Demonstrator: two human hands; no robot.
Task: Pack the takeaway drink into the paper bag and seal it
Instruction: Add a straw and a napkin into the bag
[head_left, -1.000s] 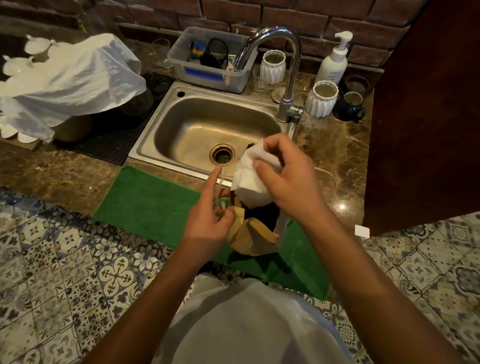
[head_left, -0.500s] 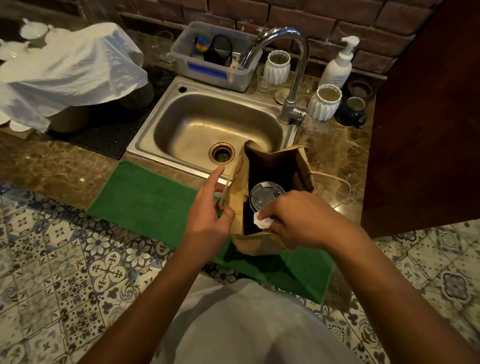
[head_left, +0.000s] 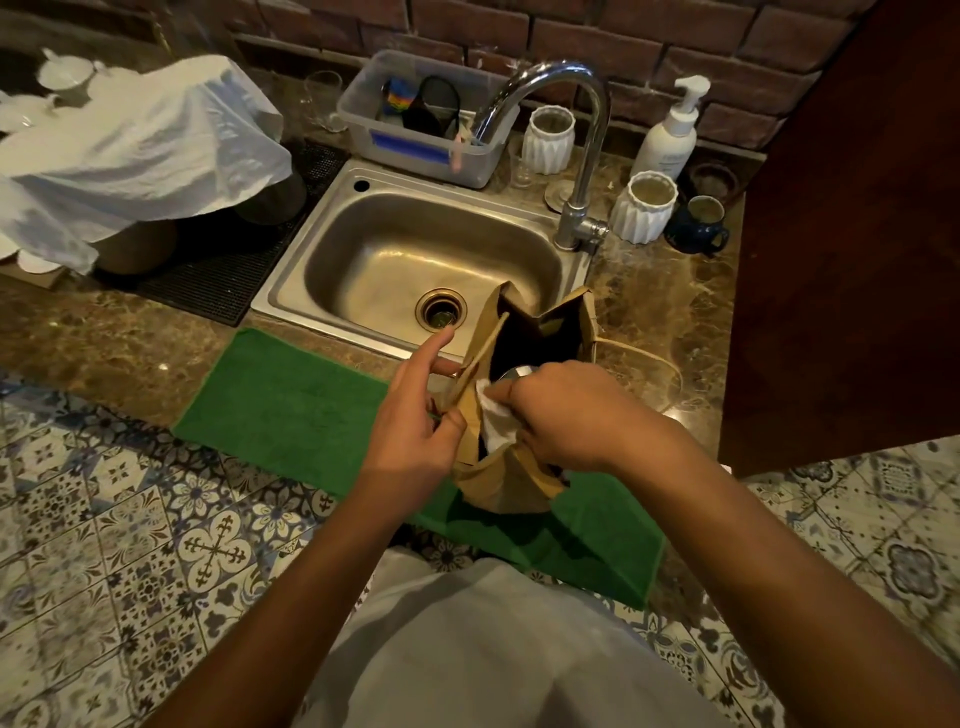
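Observation:
A brown paper bag (head_left: 566, 322) stands open on the green towel (head_left: 301, 410) at the counter's front edge. Inside it, only a sliver of the takeaway drink's dark lid (head_left: 517, 371) shows. My left hand (head_left: 415, 436) pinches the bag's left rim, with the index finger pointing up. My right hand (head_left: 566, 415) is inside the bag's mouth, shut on a white napkin (head_left: 496, 423) that sits beside the cup. The bag's thin handle (head_left: 644, 353) loops out to the right.
A steel sink (head_left: 415, 249) with a tall tap (head_left: 582, 156) lies just behind the bag. White vases, a soap dispenser (head_left: 670, 135), a blue mug and a plastic tub (head_left: 421, 124) line the back. White cloth (head_left: 130, 156) covers dishes at left. A dark wooden panel (head_left: 852, 234) stands at right.
My right hand brought the white napkin down from above the bag into its mouth and is pushing it lower beside the cup. My left hand kept hold of the rim.

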